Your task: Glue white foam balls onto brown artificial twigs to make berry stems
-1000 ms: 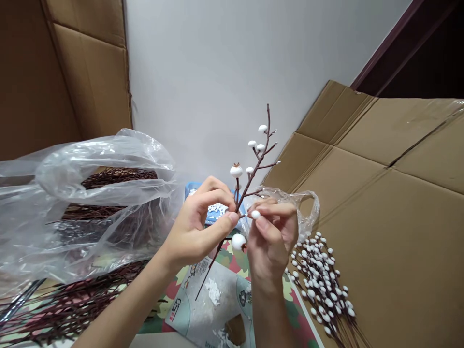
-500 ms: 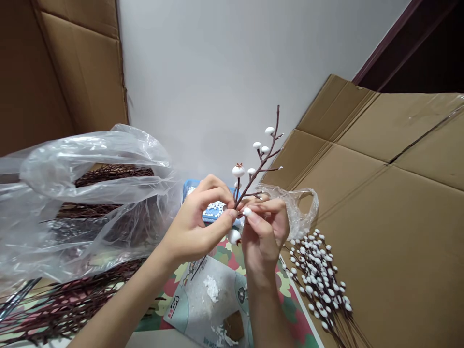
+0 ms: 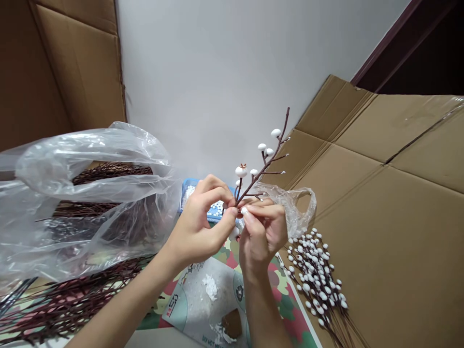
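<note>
Between the thumb and finger of my left hand (image 3: 206,220) is the lower part of a brown artificial branch (image 3: 266,166), which leans up to the right. White berries sit on its left-hand twigs, one of them large with a small brown crown (image 3: 241,170). Several right-hand twigs end in bare, whitish tips. My right hand (image 3: 263,232) pinches a small white berry (image 3: 244,211) against a low twig, close to my left thumb. Another large white berry (image 3: 235,234) hangs below, partly covered by my hands.
A blue basket (image 3: 188,182) of white berries stands behind my hands. Clear plastic (image 3: 90,145) and brown twigs (image 3: 72,299) lie at left. Finished-looking berry stems (image 3: 319,275) lie at right beside cardboard (image 3: 398,232). A sheet with white residue (image 3: 203,309) lies below.
The branch's top has tilted to the right. The berry in my right fingers has moved slightly left, closer to my left thumb, and the large hanging berry is now more hidden.
</note>
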